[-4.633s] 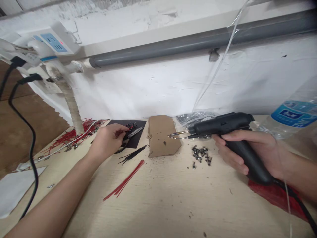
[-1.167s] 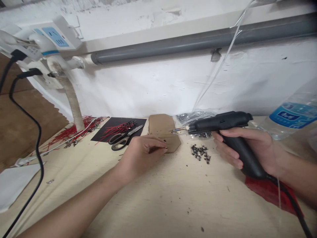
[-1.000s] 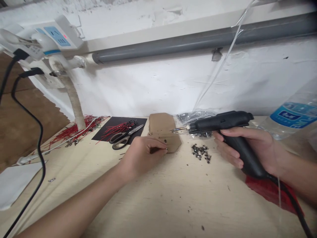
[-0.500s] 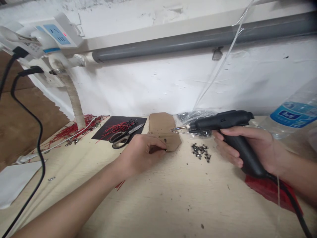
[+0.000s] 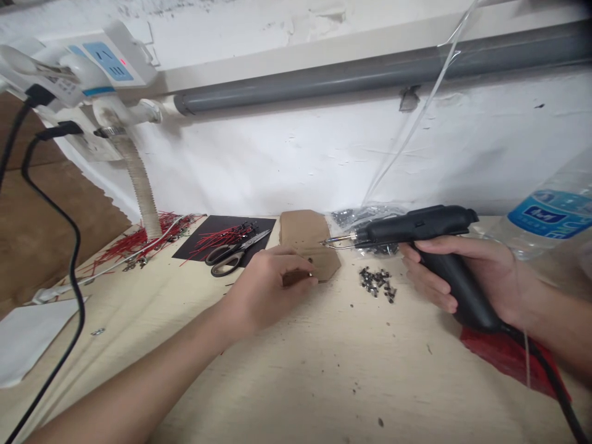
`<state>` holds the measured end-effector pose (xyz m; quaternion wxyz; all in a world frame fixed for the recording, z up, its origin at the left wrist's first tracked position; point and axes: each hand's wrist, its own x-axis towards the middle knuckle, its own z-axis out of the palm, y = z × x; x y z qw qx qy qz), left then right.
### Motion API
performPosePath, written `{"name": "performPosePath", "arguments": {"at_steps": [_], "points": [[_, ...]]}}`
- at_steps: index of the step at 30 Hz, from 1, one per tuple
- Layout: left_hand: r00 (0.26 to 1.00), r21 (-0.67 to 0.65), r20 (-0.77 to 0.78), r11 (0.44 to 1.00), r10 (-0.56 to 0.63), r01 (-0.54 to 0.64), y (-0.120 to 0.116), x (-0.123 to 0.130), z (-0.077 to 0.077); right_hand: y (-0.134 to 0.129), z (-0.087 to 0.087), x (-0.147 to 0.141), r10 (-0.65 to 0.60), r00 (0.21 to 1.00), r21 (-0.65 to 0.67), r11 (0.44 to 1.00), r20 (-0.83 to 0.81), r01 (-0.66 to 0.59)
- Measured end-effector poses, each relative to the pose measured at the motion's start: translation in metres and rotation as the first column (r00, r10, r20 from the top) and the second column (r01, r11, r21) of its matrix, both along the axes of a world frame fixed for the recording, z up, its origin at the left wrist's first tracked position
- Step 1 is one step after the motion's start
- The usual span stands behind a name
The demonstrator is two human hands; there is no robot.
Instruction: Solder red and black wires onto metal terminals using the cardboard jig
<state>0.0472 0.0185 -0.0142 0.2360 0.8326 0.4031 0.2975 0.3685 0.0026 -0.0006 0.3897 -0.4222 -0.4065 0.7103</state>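
1. Head view: black soldering gun was gripped by the right hand, fingers wrapped round the handle; its tip was aimed left over the right part of the cardboard.
2. Left hand was lowered at the cardboard's near edge, thumb and forefinger drawn close; whether anything was pinched could not be told.
3. Judged: small work was best pinned flat there, fingertips well clear of the metal tip, gun wrist steadied, contact made lightly.
4. Small metal parts were heaped right of the cardboard, plastic bag behind.
5. Scissors and red wires were laid on the black sheet, left.
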Motion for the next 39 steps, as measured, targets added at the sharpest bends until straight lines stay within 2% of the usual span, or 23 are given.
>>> {"name": "performPosePath", "arguments": {"at_steps": [6, 27, 30, 35, 39], "points": [[0.999, 0.013, 0.039, 0.999, -0.031, 0.031, 0.002, 0.001, -0.006, 0.002, -0.003, 0.002, -0.008, 1.000, 0.008, 1.000, 0.000, 0.008], [0.997, -0.014, 0.022, 0.998, -0.068, 0.068, 0.002, -0.003, -0.002, 0.001, -0.004, 0.003, -0.006, 1.000, 0.016, 1.000, -0.006, 0.006], [0.999, 0.017, 0.013, 0.999, -0.039, 0.038, 0.003, -0.005, 0.003, 0.001, -0.004, 0.003, -0.003, 1.000, 0.025, 1.000, -0.008, 0.003], [0.996, 0.053, 0.005, 0.994, 0.092, -0.092, 0.005, -0.004, 0.011, 0.001, -0.004, 0.002, -0.001, 1.000, 0.026, 1.000, -0.006, 0.001], [0.992, 0.079, -0.005, 0.989, 0.130, -0.129, 0.004, -0.004, 0.013, 0.001, -0.003, 0.002, -0.005, 1.000, 0.010, 1.000, -0.005, 0.005]]}}
